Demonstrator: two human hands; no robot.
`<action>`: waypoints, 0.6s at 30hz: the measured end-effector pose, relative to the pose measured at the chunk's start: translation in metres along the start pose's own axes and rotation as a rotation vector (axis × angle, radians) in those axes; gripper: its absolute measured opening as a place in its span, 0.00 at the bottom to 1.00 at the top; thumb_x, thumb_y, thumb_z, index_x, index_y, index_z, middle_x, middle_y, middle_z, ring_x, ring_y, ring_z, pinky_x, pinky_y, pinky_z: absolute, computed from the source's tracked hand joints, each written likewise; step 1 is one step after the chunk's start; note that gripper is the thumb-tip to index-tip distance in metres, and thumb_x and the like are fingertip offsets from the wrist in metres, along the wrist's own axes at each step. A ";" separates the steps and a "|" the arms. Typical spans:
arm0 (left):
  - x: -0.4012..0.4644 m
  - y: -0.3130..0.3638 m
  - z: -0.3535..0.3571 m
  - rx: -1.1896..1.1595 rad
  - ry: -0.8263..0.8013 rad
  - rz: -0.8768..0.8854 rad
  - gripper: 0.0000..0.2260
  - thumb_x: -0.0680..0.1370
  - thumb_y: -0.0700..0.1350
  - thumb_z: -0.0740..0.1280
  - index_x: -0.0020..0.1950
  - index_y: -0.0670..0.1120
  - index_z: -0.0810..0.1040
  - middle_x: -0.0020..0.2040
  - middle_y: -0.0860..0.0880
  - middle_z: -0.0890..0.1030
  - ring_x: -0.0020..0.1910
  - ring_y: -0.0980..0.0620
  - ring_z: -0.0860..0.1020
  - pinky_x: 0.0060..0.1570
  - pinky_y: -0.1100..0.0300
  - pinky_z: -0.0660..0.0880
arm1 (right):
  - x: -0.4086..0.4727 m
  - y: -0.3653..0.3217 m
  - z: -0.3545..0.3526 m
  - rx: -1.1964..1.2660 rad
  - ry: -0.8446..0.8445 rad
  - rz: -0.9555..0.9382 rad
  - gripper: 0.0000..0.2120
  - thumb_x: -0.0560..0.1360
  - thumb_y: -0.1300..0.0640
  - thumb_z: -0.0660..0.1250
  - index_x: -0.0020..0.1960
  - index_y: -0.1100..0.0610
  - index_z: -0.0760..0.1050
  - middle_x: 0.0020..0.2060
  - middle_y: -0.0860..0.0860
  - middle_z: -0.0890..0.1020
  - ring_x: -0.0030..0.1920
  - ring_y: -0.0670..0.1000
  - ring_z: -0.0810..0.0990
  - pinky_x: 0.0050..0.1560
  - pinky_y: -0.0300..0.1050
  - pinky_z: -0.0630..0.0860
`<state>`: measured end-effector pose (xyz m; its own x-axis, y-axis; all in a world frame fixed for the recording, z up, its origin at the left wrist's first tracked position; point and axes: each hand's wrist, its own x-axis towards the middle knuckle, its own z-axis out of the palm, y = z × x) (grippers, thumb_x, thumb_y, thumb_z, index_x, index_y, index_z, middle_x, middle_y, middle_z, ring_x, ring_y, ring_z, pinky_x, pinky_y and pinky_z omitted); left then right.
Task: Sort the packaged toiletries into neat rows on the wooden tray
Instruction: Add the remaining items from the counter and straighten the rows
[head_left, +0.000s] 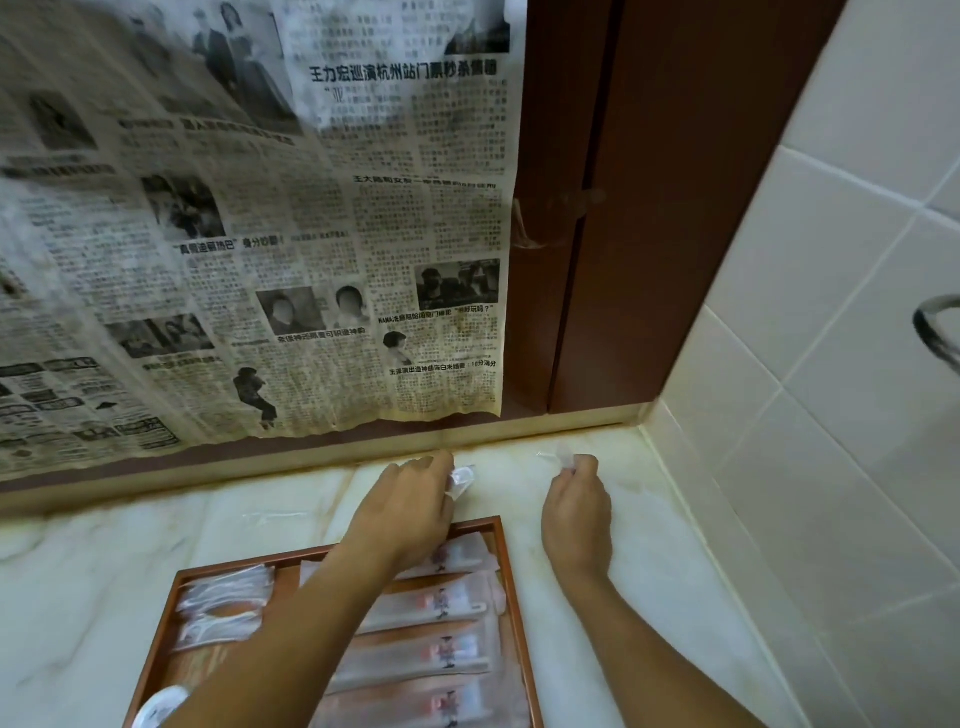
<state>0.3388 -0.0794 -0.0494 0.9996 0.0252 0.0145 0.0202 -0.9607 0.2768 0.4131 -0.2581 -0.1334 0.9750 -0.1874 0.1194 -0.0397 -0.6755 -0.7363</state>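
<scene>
Two clear packets off the table, left hand (415, 501) pinching one (461, 479), right hand (574, 501) another (558, 460); we should lay them square into the wooden tray (506, 561).

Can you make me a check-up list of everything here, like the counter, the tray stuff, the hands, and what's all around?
Surface: pale marble counter.
Job's things: wooden tray holds long packets in a row and small clear packets stacked at its left; one clear packet lies on the counter behind the tray.
Clutter: nothing seen.
Hands: left hand pinches a clear wrapper; right hand pinches another small clear packet.
Cables: nothing seen.
Surroundings: newspaper hung behind, brown panel, white wall tiles.
</scene>
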 end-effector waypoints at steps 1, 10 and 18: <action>0.006 -0.002 -0.001 0.066 -0.040 0.032 0.05 0.78 0.43 0.59 0.53 0.47 0.69 0.53 0.45 0.81 0.49 0.39 0.77 0.42 0.53 0.64 | -0.001 0.001 0.002 -0.016 0.022 -0.015 0.08 0.81 0.56 0.53 0.55 0.57 0.68 0.39 0.55 0.79 0.40 0.57 0.76 0.34 0.47 0.70; 0.051 -0.028 0.011 0.295 -0.199 0.336 0.21 0.79 0.40 0.60 0.70 0.57 0.68 0.55 0.50 0.77 0.54 0.46 0.77 0.45 0.54 0.71 | 0.001 0.005 0.005 0.044 0.029 -0.016 0.02 0.80 0.54 0.56 0.52 0.51 0.65 0.37 0.50 0.77 0.37 0.52 0.76 0.31 0.48 0.75; 0.064 -0.039 0.027 0.283 -0.202 0.451 0.12 0.81 0.46 0.59 0.64 0.55 0.72 0.53 0.49 0.76 0.55 0.46 0.76 0.47 0.52 0.73 | 0.003 0.008 0.008 0.012 -0.005 -0.077 0.13 0.81 0.53 0.58 0.63 0.50 0.73 0.51 0.49 0.83 0.50 0.52 0.79 0.46 0.47 0.79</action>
<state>0.4028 -0.0477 -0.0850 0.8943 -0.4311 -0.1200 -0.4323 -0.9016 0.0175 0.4177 -0.2583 -0.1445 0.9762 -0.1312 0.1725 0.0382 -0.6794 -0.7327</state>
